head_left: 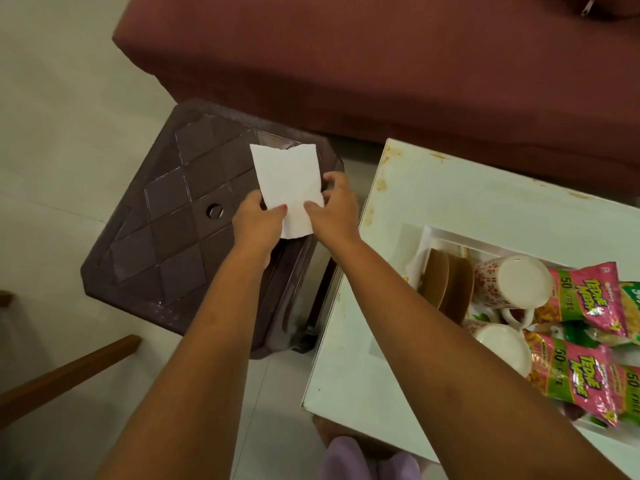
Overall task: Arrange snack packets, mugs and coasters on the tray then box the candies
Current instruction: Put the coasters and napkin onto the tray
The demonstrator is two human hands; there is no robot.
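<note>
Both hands hold a white paper napkin (pixel 287 181) over a brown plastic stool (pixel 180 216). My left hand (pixel 258 225) pinches its lower left edge, and my right hand (pixel 334 206) pinches its lower right edge. On the white table at right stands a white tray (pixel 446 235). It carries several brown coasters (pixel 446 289) standing on edge, two floral mugs (pixel 512 282) lying on their sides, and pink and green snack packets (pixel 585 299). No candies or box are in view.
A maroon sofa (pixel 381 64) runs along the top. The white table (pixel 433 188) has stained edges. A wooden furniture piece (pixel 69 372) juts in at lower left. Pale floor tiles (pixel 62 133) surround the stool. Lilac cloth (pixel 346 459) shows at the bottom.
</note>
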